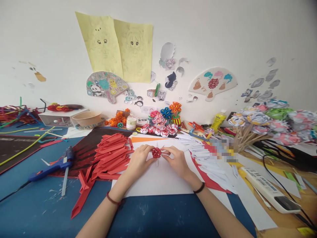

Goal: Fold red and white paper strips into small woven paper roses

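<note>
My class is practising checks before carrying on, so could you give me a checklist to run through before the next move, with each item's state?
1. Red flower steadied: ok, fingers of the left hand and right hand are on it.
2. White sheet beneath the hands: ok.
3. Red folded strips neatly stacked: not ok, some stray from the pile.
4. Glue gun clear of both hands: ok, lying off to the left.
5. Glue gun cool: cannot tell.
</note>
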